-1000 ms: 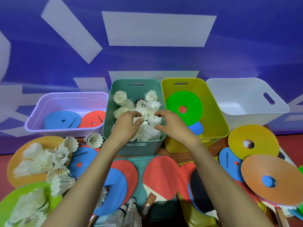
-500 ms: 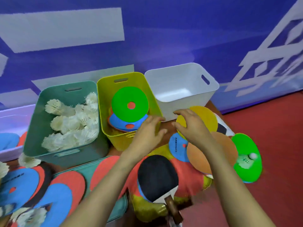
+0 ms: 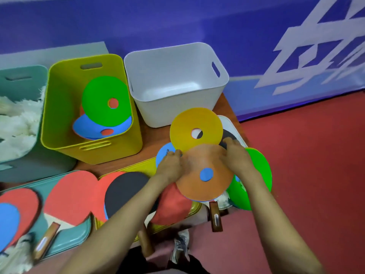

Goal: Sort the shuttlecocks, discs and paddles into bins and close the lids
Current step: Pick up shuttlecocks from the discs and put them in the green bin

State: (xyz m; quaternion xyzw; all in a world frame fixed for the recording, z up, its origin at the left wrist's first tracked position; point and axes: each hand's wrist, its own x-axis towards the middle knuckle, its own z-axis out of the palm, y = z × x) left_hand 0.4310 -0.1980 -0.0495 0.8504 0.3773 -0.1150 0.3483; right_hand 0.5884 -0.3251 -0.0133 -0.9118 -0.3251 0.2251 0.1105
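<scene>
Over the wooden tabletop (image 3: pixel 155 140), left hand (image 3: pixel 170 168) and right hand (image 3: pixel 235 158) are gripping opposite edges of the orange disc (image 3: pixel 205 186), blue showing through its hole; yellow disc (image 3: pixel 185 126) lying just beyond.

Rear wall (image 3: pixel 177 20) behind the tabletop (image 3: pixel 151 140): deep blue-violet, with large white angular graphics (image 3: pixel 316 46) above and right of the tabletop and a pale grey panel (image 3: pixel 59 51) above its left part. A lighter blue band (image 3: pixel 286 89) runs along the wall foot (soft focus, detail unclear). Floor (image 3: pixel 316 165) right of the tabletop: uniform dull red. Tabletop surface: brown wood. Lighting even, no hard shadows.
</scene>
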